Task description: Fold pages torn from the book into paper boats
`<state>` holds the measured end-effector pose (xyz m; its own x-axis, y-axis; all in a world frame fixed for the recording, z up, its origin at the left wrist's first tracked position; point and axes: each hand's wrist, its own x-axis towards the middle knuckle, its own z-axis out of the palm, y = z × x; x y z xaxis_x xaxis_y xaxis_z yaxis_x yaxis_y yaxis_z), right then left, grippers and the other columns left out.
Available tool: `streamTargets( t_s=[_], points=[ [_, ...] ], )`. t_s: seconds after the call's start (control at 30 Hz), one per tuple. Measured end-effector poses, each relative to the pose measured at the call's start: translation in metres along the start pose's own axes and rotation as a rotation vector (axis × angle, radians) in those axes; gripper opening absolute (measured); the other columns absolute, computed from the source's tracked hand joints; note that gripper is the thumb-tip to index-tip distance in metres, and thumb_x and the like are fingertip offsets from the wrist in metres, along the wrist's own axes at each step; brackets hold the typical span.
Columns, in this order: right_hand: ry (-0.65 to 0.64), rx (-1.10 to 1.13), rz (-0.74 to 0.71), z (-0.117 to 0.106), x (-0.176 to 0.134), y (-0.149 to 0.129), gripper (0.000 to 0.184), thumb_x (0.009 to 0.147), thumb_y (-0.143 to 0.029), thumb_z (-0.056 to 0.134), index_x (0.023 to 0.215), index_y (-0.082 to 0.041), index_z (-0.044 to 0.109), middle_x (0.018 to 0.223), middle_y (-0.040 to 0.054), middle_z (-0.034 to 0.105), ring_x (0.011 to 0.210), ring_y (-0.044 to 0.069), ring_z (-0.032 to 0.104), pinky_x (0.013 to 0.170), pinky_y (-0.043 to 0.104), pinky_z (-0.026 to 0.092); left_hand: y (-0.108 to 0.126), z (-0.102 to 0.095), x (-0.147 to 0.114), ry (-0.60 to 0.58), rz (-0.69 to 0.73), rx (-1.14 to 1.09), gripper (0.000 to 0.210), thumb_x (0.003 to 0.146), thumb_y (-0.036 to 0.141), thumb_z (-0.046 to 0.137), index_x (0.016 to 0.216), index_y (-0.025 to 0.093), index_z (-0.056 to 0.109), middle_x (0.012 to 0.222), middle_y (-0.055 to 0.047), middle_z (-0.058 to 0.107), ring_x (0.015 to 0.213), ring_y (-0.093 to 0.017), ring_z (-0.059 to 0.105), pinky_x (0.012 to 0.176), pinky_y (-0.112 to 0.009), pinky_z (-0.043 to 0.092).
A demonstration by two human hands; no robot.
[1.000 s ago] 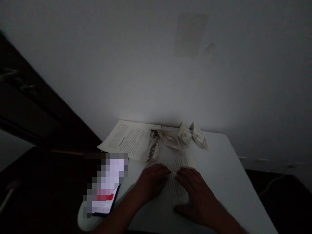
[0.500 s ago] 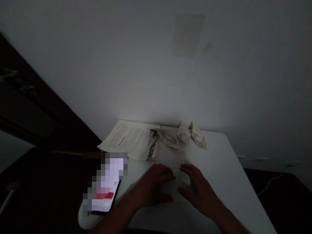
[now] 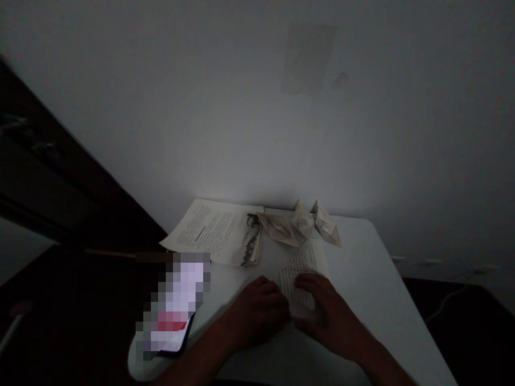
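Note:
A printed sheet of paper, with a fold slanting across its upper part, lies on the table between my hands. My left hand is closed at the sheet's left edge, its fingers curled together and the pinch point partly hidden. Over the right side of the paper rests my right hand, fingers spread and thumb held apart from them. Just beyond the sheet stand three folded paper boats: a left one, a middle one and a right one.
Left of the boats lies an open book with printed pages. A phone with a lit, blurred screen sits near the left edge of the white table. Behind the table rises a wall; a dark door is at left.
My left fingers have curled in, and the hand has shifted slightly at the paper's left edge. The sheet now shows a raised, lighter upper right part. My right hand has barely moved.

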<state>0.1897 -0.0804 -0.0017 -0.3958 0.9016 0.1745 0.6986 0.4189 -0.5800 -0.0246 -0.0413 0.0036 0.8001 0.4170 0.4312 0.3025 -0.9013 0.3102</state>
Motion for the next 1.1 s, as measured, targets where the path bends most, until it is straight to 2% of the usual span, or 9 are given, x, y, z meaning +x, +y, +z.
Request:
streamTargets(
  t_s=[0.07,0.2,0.33,0.4,0.47,0.53,0.7,1.1],
  points=[
    [-0.030,-0.059,-0.072,-0.001,0.000,-0.005,0.061,0.065,-0.040,0.071,0.119,-0.021,0.050,0.124,0.0112,0.050,0.118,0.029,0.043,0.098,0.046,0.039,0.001,0.003,0.000,0.025,0.017,0.023,0.013,0.086,0.014,0.051,0.075,0.016,0.058,0.077,-0.001,0.063,0.073,-0.013,0.052,0.066,-0.030,0.035],
    [0.019,-0.192,-0.146,0.002,0.000,-0.011,0.037,0.073,-0.021,0.061,0.110,-0.019,0.056,0.117,0.0114,0.056,0.110,0.027,0.050,0.094,0.047,0.042,0.005,0.005,0.001,0.036,0.028,0.016,0.014,0.086,0.012,0.049,0.074,0.016,0.056,0.076,-0.002,0.063,0.070,-0.013,0.053,0.065,-0.030,0.037],
    [0.051,-0.224,-0.210,0.002,-0.002,-0.009,0.029,0.076,-0.010,0.052,0.103,-0.017,0.059,0.107,0.0109,0.061,0.102,0.025,0.055,0.090,0.046,0.044,0.002,0.006,0.001,0.072,-0.054,-0.043,0.011,0.085,0.019,0.052,0.075,0.017,0.057,0.076,-0.002,0.062,0.073,-0.014,0.054,0.069,-0.031,0.040],
    [0.056,-0.202,-0.214,0.000,-0.003,-0.008,0.026,0.079,-0.011,0.050,0.101,-0.019,0.060,0.103,0.0093,0.062,0.098,0.023,0.056,0.087,0.043,0.046,-0.003,0.007,-0.001,0.104,-0.160,-0.029,0.007,0.084,0.020,0.053,0.086,0.017,0.059,0.081,-0.004,0.062,0.078,-0.016,0.053,0.072,-0.032,0.041],
    [0.057,-0.172,-0.211,-0.001,-0.004,-0.008,0.024,0.081,-0.013,0.050,0.102,-0.020,0.060,0.100,0.0083,0.063,0.096,0.022,0.057,0.085,0.041,0.047,-0.007,0.008,-0.004,0.114,-0.264,0.016,0.016,0.082,0.018,0.054,0.097,0.017,0.058,0.088,-0.006,0.061,0.081,-0.018,0.052,0.073,-0.034,0.042],
    [0.049,-0.141,-0.201,-0.002,-0.004,-0.007,0.022,0.084,-0.016,0.049,0.103,-0.020,0.059,0.099,0.0081,0.062,0.094,0.021,0.058,0.083,0.039,0.048,-0.010,0.009,-0.005,0.076,-0.315,0.054,0.018,0.080,0.017,0.055,0.097,0.018,0.059,0.089,-0.006,0.058,0.081,-0.019,0.051,0.073,-0.035,0.041],
    [0.052,-0.090,-0.166,-0.001,-0.006,-0.007,0.019,0.087,-0.016,0.047,0.102,-0.020,0.059,0.097,0.0075,0.062,0.092,0.020,0.057,0.081,0.037,0.049,-0.010,0.008,-0.004,-0.009,-0.328,0.095,0.008,0.080,0.018,0.054,0.084,0.018,0.061,0.084,-0.005,0.053,0.079,-0.019,0.048,0.072,-0.035,0.040],
    [0.100,-0.048,-0.143,0.000,-0.006,-0.005,0.019,0.088,-0.017,0.047,0.102,-0.020,0.060,0.097,0.0077,0.063,0.094,0.019,0.058,0.083,0.036,0.051,-0.009,0.014,-0.001,0.034,-0.341,0.190,0.010,0.084,0.021,0.052,0.077,0.017,0.060,0.077,-0.004,0.051,0.074,-0.017,0.047,0.070,-0.035,0.040]
  ],
)
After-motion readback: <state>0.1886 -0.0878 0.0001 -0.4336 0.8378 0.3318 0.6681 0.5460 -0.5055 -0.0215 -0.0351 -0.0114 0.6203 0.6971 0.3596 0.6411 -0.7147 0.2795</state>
